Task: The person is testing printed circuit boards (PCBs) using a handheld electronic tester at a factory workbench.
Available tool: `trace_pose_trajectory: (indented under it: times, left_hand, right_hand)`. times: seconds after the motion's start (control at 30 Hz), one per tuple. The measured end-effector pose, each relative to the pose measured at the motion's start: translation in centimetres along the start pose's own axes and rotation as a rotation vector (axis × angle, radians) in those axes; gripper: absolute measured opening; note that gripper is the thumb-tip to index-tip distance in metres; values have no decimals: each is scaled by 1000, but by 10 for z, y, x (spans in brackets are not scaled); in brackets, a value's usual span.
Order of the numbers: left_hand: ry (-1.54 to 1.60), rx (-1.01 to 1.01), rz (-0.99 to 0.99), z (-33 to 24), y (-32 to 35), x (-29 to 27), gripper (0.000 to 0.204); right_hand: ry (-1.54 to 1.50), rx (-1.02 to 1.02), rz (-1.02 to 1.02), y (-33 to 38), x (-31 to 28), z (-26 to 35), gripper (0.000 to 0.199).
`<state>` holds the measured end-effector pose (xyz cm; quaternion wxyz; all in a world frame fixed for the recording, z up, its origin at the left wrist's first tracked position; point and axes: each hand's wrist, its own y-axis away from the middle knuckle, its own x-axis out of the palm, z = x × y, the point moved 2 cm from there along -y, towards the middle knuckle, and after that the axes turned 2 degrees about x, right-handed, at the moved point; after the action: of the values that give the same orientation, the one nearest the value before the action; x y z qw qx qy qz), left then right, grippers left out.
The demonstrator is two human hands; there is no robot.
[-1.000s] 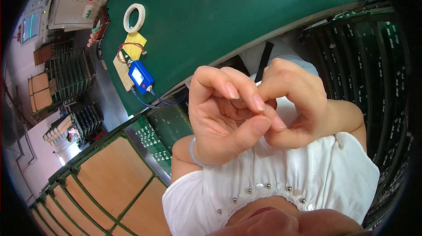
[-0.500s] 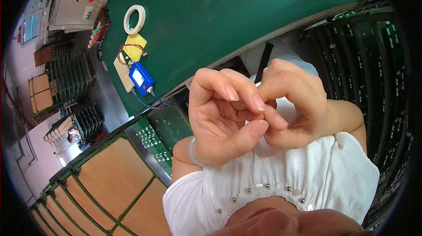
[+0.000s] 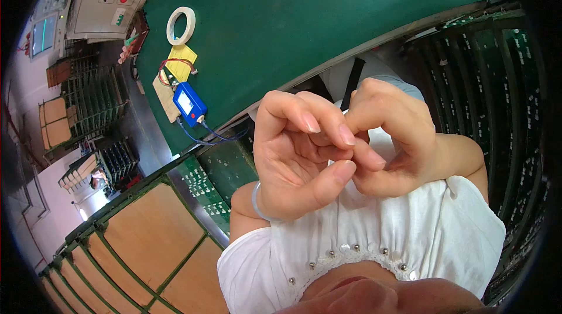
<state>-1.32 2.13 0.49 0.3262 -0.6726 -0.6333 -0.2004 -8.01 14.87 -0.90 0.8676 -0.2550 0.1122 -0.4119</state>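
Both hands are raised in front of the white top (image 3: 363, 232), with their fingertips meeting. My left hand (image 3: 301, 159) shows its palm; its fingers curl inward, and its thumb tip comes close to them. A pale bangle (image 3: 257, 201) circles that wrist. My right hand (image 3: 398, 138) is bent, fingers curled and closed, its tips against the left fingertips. Anything pinched between the fingertips is hidden or too small to make out.
Beyond the hands is a green-topped table (image 3: 304, 15). On its left lie a tape roll (image 3: 170, 26), a yellow paper pad (image 3: 186, 55) and a blue device (image 3: 197, 110) with cables. Racks with tan boards (image 3: 153, 235) stand at lower left; a dark rack (image 3: 486, 80) is at right.
Both hands keep almost the same pose, fingertips together. The view has shifted very slightly.
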Motion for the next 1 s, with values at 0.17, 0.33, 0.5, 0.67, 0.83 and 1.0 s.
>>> trace_pose_trajectory:
  times: [0.17, 0.33, 0.5, 0.67, 0.83, 1.0]
  left_hand:
    - [-9, -14, -2, 0, 0, 0, 47]
    - [-20, -29, 10, -1, 0, -1, 48]
    - [-31, -31, 15, -1, 0, 0, 47]
    - [-48, -44, 11, -2, 0, -1, 47]
    - [-53, -47, 0, -2, 1, -1, 47]
    - [-17, -40, -34, -1, 1, 0, 46]
  right_hand:
    - [-16, 7, 1, 1, 0, -1, 23]
    - [-12, 12, 14, 1, -1, 0, 26]
    - [-3, 4, 18, 0, -2, -1, 27]
    - [1, 15, 13, 0, -2, 0, 28]
    - [-1, 24, 22, -1, -3, 0, 28]
    - [-8, 11, 11, -1, -1, -1, 26]
